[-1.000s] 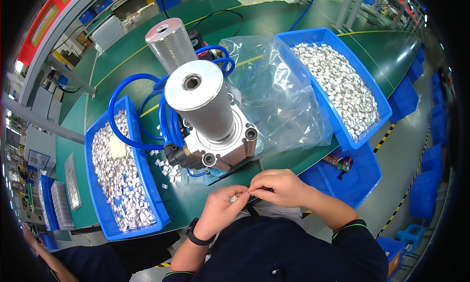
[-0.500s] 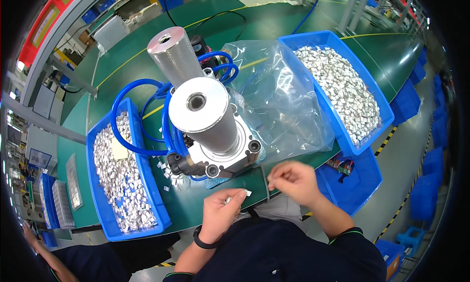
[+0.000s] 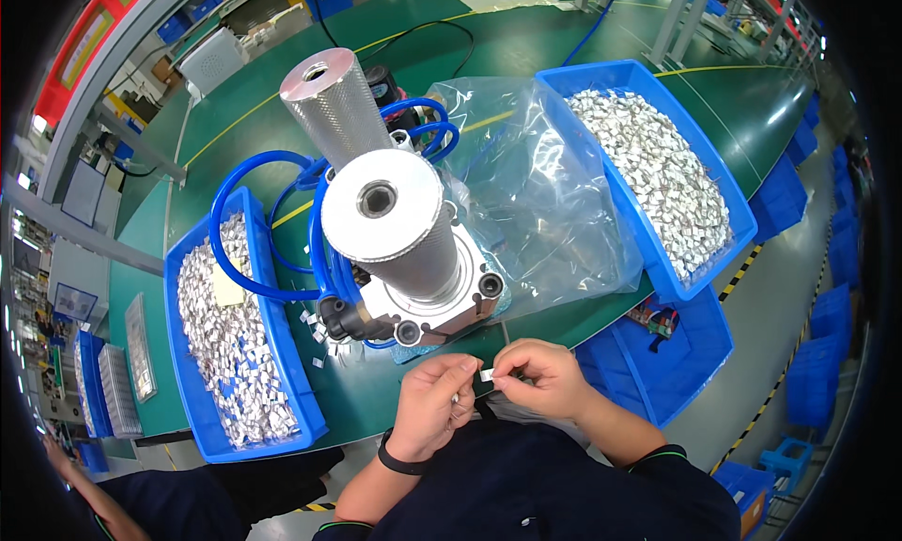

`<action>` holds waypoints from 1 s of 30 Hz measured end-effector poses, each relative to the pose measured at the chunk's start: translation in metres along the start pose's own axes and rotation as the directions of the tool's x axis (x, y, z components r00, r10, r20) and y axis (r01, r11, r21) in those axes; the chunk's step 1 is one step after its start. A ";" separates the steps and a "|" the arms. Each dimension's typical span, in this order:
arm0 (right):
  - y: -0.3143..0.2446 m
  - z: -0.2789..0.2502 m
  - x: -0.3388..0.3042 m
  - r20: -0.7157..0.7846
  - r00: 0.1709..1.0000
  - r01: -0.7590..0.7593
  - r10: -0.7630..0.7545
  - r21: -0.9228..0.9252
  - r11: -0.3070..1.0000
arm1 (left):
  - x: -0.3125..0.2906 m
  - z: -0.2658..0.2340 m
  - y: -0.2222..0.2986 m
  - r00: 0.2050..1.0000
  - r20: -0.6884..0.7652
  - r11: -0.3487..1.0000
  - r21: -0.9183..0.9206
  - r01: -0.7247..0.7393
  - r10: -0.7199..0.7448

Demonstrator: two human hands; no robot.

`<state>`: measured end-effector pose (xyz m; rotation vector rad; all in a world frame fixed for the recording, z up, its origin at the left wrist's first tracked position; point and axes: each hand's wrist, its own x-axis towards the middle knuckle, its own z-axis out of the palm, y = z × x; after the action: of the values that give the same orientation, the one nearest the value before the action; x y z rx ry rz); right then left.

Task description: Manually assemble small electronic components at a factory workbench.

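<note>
Just in front of the table's near edge, my two hands meet fingertip to fingertip. Between them is a small white rectangular piece (image 3: 487,375), pinched by my right hand (image 3: 542,378). My left hand (image 3: 432,405), with a dark band on its wrist, is closed, its thumb and forefinger touching or nearly touching the piece's left end. A bit of something pale shows among its curled fingers, too small to name. Right beyond my hands stands a metal machine (image 3: 413,297) with two knurled silver cylinders and blue air hoses.
Many small white pieces fill a blue bin (image 3: 310,428) on the left and another blue bin (image 3: 742,217) on the right. A clear plastic bag (image 3: 554,212) lies beside the machine. Below the right bin is a blue tray (image 3: 691,367). Another person's arm (image 3: 103,499) shows at lower left.
My right hand has moved left to meet my left hand, and its fingers now pinch the white piece that stuck out of my left fingertips. My left hand has shifted slightly.
</note>
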<state>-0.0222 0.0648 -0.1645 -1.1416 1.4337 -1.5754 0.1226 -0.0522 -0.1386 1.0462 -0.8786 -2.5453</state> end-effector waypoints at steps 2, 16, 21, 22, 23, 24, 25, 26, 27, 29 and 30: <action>0.001 0.002 0.002 -0.040 0.998 0.055 -0.050 0.132 0.990 | 0.000 -0.002 -0.001 1.000 0.020 0.999 -0.034 -0.001 0.002; -0.007 0.003 0.001 0.011 0.994 0.107 -0.107 -0.049 0.993 | 0.001 -0.006 0.021 0.996 0.036 0.985 0.156 0.071 -0.078; 0.000 0.002 0.004 -0.052 0.999 -0.004 0.011 0.128 0.992 | 0.000 -0.018 0.009 0.991 -0.086 0.961 0.264 -0.079 0.105; 0.001 0.002 0.005 -0.068 0.997 -0.020 0.029 0.133 0.991 | 0.001 -0.020 0.006 0.991 -0.085 0.961 0.264 -0.079 0.105; 0.002 0.001 0.006 -0.083 0.995 -0.035 0.047 0.138 0.990 | 0.002 -0.022 0.003 0.985 -0.108 0.959 0.265 -0.101 0.134; 0.003 0.001 0.007 -0.084 0.995 -0.034 0.046 0.138 0.990 | 0.004 -0.024 0.000 0.978 -0.130 0.956 0.265 -0.123 0.162; 0.004 0.001 0.009 -0.089 0.994 -0.041 0.055 0.151 0.988 | 0.005 -0.026 -0.003 0.978 -0.130 0.956 0.266 -0.124 0.163; 0.005 0.002 0.010 -0.095 0.993 -0.047 0.063 0.165 0.985 | 0.006 -0.029 -0.006 0.973 -0.141 0.947 0.291 -0.135 0.182; 0.004 0.002 0.011 -0.095 0.994 -0.046 0.062 0.165 0.985 | 0.008 -0.030 -0.008 0.968 -0.151 0.937 0.317 -0.146 0.202; 0.000 0.003 0.015 -0.075 0.995 -0.051 0.064 0.163 0.985 | 0.009 -0.031 -0.011 0.964 -0.160 0.934 0.322 -0.154 0.214; 0.002 0.004 0.016 -0.075 0.995 -0.049 0.062 0.164 0.985 | 0.010 -0.032 -0.012 0.960 -0.168 0.932 0.326 -0.161 0.225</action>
<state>-0.0239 0.0479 -0.1637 -0.9461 1.3491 -1.6811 0.1381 -0.0611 -0.1693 1.2128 -1.2802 -2.1373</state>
